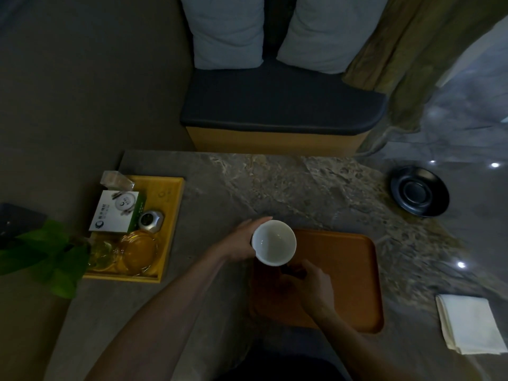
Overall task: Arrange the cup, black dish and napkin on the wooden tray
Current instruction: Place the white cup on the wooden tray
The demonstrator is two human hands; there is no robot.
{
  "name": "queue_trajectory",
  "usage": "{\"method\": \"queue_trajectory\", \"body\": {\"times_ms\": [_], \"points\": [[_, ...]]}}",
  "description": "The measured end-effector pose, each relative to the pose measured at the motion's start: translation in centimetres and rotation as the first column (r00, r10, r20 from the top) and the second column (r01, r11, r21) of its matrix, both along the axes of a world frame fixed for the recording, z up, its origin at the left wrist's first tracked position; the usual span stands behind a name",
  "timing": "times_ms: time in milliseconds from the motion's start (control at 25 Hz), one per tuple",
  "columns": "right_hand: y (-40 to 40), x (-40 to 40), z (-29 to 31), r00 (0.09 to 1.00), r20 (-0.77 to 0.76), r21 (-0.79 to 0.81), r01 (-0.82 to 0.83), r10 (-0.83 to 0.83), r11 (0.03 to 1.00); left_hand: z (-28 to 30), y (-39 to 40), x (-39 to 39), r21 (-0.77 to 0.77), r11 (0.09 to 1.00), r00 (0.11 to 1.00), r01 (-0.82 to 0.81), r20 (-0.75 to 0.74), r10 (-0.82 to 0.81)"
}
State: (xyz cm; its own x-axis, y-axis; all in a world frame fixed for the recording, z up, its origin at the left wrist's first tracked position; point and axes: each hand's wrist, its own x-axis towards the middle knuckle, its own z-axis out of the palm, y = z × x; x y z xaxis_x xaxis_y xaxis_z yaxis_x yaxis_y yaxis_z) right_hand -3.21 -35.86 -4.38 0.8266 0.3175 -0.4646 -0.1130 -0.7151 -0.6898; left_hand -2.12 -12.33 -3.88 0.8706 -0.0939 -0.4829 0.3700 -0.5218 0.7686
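A white cup with an empty inside hangs over the left end of the brown wooden tray. My left hand wraps its left side. My right hand is under and beside the cup, fingers curled at its dark handle side. The black dish lies on the stone table at the far right, away from the tray. A folded white napkin rests near the right front edge of the table.
A yellow tray on the left holds a white box, a small silver clock, glassware and a clear packet. A green leafy plant stands at its left. A cushioned bench with two pillows lies beyond the table.
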Motion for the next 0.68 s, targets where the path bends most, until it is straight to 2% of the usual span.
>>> {"method": "queue_trajectory", "body": {"times_ms": [120, 320, 480, 600, 680], "points": [[0.5, -0.5, 0.0, 1.000, 0.008, 0.021, -0.011, 0.011, 1.000, -0.1, -0.2, 0.1, 0.011, 1.000, 0.999, -0.022, -0.050, 0.022], [1.5, -0.9, 0.3, 0.999, 0.033, 0.041, -0.026, 0.025, 0.999, 0.3, -1.2, -1.3, -0.055, 0.960, 0.961, -0.275, 0.007, 0.276], [1.4, -0.6, 0.6, 0.994, 0.025, 0.023, -0.109, 0.108, 0.994, -0.1, -2.5, -3.0, 0.055, 0.890, 0.890, -0.452, -0.034, 0.454], [0.9, -0.1, 0.6, 0.971, -0.002, -0.031, -0.241, 0.241, 0.970, -0.8, -3.9, -4.6, 0.151, 0.862, 0.856, -0.485, -0.118, 0.503], [-0.2, 0.3, 0.9, 0.941, 0.006, -0.124, -0.336, 0.339, 0.934, -0.9, -5.0, -6.2, 0.199, 0.853, 0.849, -0.483, -0.132, 0.512]]}}
